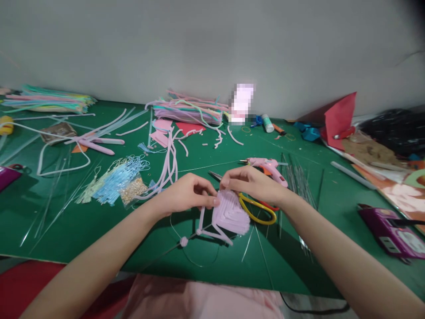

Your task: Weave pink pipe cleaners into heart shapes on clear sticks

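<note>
A pink pipe-cleaner piece (230,215), wound into a flat heart-like spiral with loose stems trailing below it, hangs just above the green table (99,221). My left hand (187,193) pinches its upper left edge with the fingers closed. From the right, my right hand (247,180) grips the top of the same piece, fingers curled over it. A thin wire runs down from the piece toward the front edge. Yellow-handled scissors (257,209) lie right under my right wrist.
A pink glue gun (268,167) lies behind my hands. Thin metal wires (299,179) are spread at the right. Pipe-cleaner bundles (189,110) lie at the back, light blue tassels (116,179) at the left. A purple device (392,230) sits at the right edge, red paper (338,115) behind.
</note>
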The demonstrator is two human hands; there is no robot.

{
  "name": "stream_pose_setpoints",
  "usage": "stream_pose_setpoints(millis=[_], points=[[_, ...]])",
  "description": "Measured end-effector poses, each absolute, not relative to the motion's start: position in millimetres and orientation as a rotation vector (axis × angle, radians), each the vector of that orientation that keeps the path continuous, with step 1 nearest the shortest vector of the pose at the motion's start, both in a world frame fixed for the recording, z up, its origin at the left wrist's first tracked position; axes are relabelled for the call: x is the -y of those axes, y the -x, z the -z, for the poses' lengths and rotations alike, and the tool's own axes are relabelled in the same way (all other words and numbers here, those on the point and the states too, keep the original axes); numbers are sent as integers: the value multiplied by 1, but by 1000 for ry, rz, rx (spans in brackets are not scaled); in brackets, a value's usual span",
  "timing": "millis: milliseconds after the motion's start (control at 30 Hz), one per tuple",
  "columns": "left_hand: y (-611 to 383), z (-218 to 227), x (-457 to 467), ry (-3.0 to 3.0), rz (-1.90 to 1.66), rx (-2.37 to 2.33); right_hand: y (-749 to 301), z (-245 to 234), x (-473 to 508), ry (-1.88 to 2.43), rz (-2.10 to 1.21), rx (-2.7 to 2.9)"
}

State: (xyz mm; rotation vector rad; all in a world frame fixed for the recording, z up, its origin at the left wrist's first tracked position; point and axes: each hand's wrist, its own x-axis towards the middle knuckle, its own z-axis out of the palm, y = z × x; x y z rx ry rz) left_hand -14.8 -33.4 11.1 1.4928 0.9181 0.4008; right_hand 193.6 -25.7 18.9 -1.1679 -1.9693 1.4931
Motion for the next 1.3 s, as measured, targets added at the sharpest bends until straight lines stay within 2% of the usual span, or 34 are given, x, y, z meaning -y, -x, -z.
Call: stream_pose_setpoints(millis=[300,533,800,1033,1300], points=[[15,-14,35,-1473,-421,-939,-194,-13,28,1155,-1578,1915],[19,-7,29,-1386,-572,-1013,-191,8,38,1112,-1550,1556],[22,-9,29,-1112,-654,-1016,-190,16,40,1040,-1553,1451],[26,-12,29,-1113,-561,-908,-190,19,42,1026,-1537,1433],[25,-10,30,-1070,-613,-834,-187,11,44,729,-1599,1202]])
